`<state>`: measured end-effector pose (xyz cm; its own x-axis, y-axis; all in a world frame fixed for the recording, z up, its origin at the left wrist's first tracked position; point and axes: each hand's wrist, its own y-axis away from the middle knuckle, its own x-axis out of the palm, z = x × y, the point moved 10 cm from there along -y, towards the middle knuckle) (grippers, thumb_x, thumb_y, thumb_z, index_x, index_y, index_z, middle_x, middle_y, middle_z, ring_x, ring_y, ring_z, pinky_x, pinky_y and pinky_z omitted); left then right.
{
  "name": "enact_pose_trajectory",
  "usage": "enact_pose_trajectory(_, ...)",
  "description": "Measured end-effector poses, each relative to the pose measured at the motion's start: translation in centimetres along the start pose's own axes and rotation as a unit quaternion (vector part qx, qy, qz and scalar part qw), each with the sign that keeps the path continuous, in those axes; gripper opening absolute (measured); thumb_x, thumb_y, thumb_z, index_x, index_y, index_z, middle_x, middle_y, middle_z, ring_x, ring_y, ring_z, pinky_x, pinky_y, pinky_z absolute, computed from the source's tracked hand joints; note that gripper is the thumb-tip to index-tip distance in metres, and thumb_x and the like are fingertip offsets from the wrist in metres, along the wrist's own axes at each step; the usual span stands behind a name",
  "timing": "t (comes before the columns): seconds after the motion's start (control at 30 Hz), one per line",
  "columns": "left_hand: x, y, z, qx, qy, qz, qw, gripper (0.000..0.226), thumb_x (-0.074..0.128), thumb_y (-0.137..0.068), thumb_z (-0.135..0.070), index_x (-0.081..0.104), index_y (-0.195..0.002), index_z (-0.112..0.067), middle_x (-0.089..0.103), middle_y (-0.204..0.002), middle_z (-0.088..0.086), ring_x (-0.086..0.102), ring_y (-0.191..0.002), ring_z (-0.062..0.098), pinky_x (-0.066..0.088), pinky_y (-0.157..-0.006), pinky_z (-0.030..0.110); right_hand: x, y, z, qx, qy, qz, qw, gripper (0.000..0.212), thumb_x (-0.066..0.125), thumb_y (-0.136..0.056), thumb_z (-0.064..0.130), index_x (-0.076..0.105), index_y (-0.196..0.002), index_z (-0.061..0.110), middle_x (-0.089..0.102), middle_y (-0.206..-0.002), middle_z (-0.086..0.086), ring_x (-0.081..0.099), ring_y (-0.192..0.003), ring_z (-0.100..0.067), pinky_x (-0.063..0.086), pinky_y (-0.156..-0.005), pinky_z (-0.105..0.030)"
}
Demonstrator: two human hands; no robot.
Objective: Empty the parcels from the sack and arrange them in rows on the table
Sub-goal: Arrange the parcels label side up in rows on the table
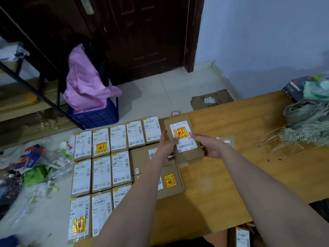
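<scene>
Above the wooden tabletop (222,184), both hands hold one cardboard parcel (183,139) with a yellow-and-red fragile sticker: the left hand (166,146) has its fingers curled round the parcel's left edge, the right hand (209,146) grips the right edge. Rows of labelled parcels (101,168) lie flat at the tabletop's left part, edges touching. A frayed woven sack (306,122) sits crumpled at the right.

I see parcels (101,175) of matt brown cardboard, white paper labels | held parcel (184,139) glossy yellow sticker | table (249,122) smooth wood, slight sheen | sack (306,122) rough woven, frayed strands | crate (96,116) blue plastic | bag (85,82) thin pink plastic
</scene>
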<state>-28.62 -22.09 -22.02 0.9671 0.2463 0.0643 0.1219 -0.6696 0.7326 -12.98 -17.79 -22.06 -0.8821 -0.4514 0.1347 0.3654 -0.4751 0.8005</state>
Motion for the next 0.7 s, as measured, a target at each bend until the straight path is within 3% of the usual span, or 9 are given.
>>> enact_pose_trajectory(0.17,-0.3,1.0,0.7,-0.009,0.04,-0.006,0.999,0.099,0.075,-0.085,-0.03,0.001,-0.149,-0.044,0.061,-0.13,0.007,0.062,-0.11,0.028,0.053,-0.091,0.051,-0.8,0.4,-2.0,0.028,0.038,-0.011,0.999,0.06,0.073,-0.082,0.051,0.052,-0.134,0.029,0.065,-0.126,-0.001,0.061,-0.114,-0.027,0.048,-0.099,-0.053)
enact_pose_trajectory(0.3,-0.8,1.6,0.9,-0.011,0.114,-0.012,0.993,0.111,0.082,-0.078,-0.018,-0.001,-0.144,-0.051,0.055,-0.129,0.009,0.06,-0.109,0.034,0.056,-0.084,0.057,-2.0,0.7,-3.2,0.046,0.003,-0.028,0.999,0.071,0.08,-0.073,0.049,0.049,-0.131,0.022,0.052,-0.131,-0.014,0.057,-0.111,-0.039,0.05,-0.091,-0.059)
enact_pose_trajectory(0.43,-0.8,1.9,0.9,0.005,0.131,-0.001,0.991,0.126,0.086,-0.072,-0.015,-0.01,-0.144,-0.053,0.051,-0.134,0.008,0.059,-0.113,0.038,0.055,-0.085,0.058,-1.4,0.9,-1.7,-0.011,-0.066,-0.02,0.998,0.061,0.079,-0.082,0.027,0.05,-0.133,0.012,0.062,-0.124,-0.017,0.062,-0.109,-0.037,0.05,-0.094,-0.057)
enact_pose_trajectory(0.5,-0.7,2.2,0.9,0.006,0.118,0.006,0.993,0.126,0.085,-0.074,-0.023,-0.015,-0.145,-0.052,0.049,-0.137,0.011,0.061,-0.11,0.037,0.054,-0.09,0.055,-1.5,1.3,-0.7,-0.035,-0.095,-0.044,0.994,0.059,0.078,-0.082,0.022,0.05,-0.133,0.01,0.065,-0.121,-0.015,0.064,-0.108,-0.034,0.056,-0.086,-0.053)
enact_pose_trajectory(0.6,-1.7,2.2,0.8,-0.002,0.103,-0.014,0.995,0.108,0.08,-0.075,-0.046,-0.001,-0.146,-0.05,0.038,-0.146,0.01,0.052,-0.121,0.036,0.048,-0.098,0.055,-3.7,1.5,0.0,-0.052,-0.119,-0.113,0.985,0.065,0.084,-0.075,0.036,0.055,-0.13,0.015,0.067,-0.12,-0.007,0.065,-0.105,-0.028,0.059,-0.074,-0.04)
enact_pose_trajectory(0.7,-3.5,1.8,0.3,0.009,0.075,-0.046,0.996,0.09,0.076,-0.073,-0.056,0.02,-0.142,-0.047,0.037,-0.147,0.007,0.043,-0.129,0.033,0.041,-0.103,0.057,-5.9,2.0,0.7,-0.06,-0.102,-0.152,0.981,0.068,0.086,-0.064,0.05,0.064,-0.12,0.017,0.072,-0.112,-0.003,0.067,-0.103,-0.025,0.057,-0.085,-0.041)
